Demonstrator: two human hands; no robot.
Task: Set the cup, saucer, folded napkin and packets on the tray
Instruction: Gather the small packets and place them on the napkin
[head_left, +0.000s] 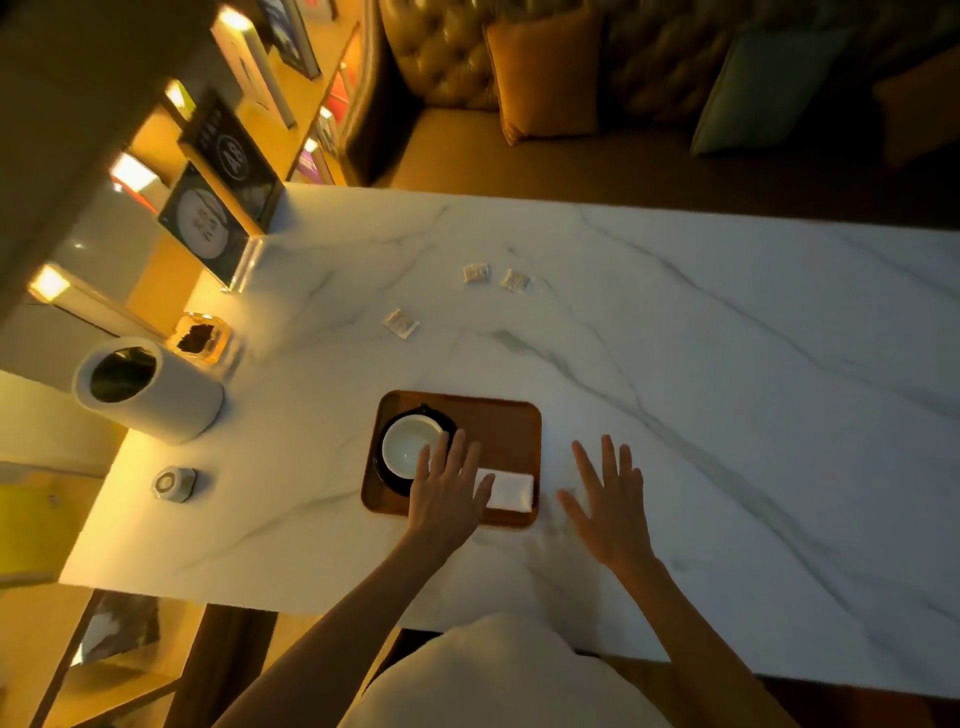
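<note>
A brown wooden tray (498, 421) lies on the white marble table. On its left part a white cup (408, 444) stands on a dark saucer (387, 475). A folded white napkin (511, 488) lies along the tray's near right side. My left hand (449, 486) hovers flat and open over the tray, covering the cup's right rim and the napkin's left end. To the right of the tray, my right hand (610, 501) is spread open above the bare table. Three small packets lie farther back on the table: one (400, 323) nearest, two (476, 273) (515, 280) beyond.
A white cylindrical bin (150, 389) with a dark opening, a glass ashtray (200, 338) and a small hexagonal device (174, 483) stand at the table's left end. Display stands (218, 218) rise at the back left. A sofa with cushions (545, 78) is behind the table.
</note>
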